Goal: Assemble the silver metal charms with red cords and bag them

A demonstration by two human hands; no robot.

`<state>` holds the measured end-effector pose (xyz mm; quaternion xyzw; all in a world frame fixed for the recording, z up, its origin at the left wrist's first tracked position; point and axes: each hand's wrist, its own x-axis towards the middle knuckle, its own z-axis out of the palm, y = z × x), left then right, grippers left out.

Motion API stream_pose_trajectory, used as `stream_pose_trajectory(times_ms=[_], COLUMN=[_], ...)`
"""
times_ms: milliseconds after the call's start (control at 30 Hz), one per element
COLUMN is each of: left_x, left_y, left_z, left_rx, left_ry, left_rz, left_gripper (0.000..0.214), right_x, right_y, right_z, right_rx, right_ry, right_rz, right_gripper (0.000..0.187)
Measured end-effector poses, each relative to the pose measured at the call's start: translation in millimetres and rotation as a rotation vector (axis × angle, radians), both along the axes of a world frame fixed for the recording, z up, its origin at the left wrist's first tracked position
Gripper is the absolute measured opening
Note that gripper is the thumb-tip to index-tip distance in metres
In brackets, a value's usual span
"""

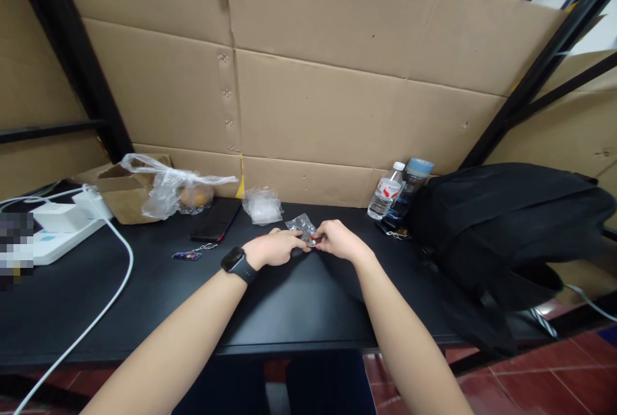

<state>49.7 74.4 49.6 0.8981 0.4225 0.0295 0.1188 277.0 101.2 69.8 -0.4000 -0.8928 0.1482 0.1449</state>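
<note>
A small clear plastic bag (pixel 301 223) lies on the black tabletop between my hands. My left hand (pixel 277 248), with a dark watch on its wrist, is closed at the near left edge of the bag, its fingers pressed together. My right hand (pixel 340 239) pinches at the bag's right side, thumb and fingertips together. Between the fingertips shows a small shiny metal piece (pixel 311 242), too small to name. A bit of red peeks out behind my left hand. A stack of clear plastic bags (pixel 263 206) rests just beyond, toward the cardboard wall.
To the left lie a keychain (pixel 187 256), a dark phone (pixel 212 227), a knotted plastic bag (pixel 166 187) and a white power strip (pixel 62 235) with a cable. On the right stand a water bottle (pixel 385 193), a blue-lidded bottle (pixel 409 193) and a black backpack (pixel 501 229).
</note>
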Motion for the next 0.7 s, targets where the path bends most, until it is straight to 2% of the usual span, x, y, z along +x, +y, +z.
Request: stream_pose_trajectory(times_ms=[133,300,567,700], left_x=[-1.6,-2.1,-4.3,-3.9], left_y=[1.3,-0.3,0.8,1.7], left_z=[-0.9,2.5,-0.1,-4.0], left_rx=[0.009,0.0,0.054,0.068], left_ry=[-0.015,0.013,-0.08,-0.074], left_rz=[-0.017,0.008,-0.072,-0.064], left_gripper=[0.066,0.068,0.075,0.077], right_x=[-10.5,-12.2,-0.5,0.4], right_y=[3.9,2.7,-0.8,0.4], right_z=[-4.9,-3.5,6.0,8.6], right_rx=[0.073,0.099,0.094,0.117], right_ry=[-0.022,-0.082,-0.102,-0.104], right_rz=[-0.035,-0.164,-0.171,-0.174], right_gripper=[0.017,0.019,0.016,0.013])
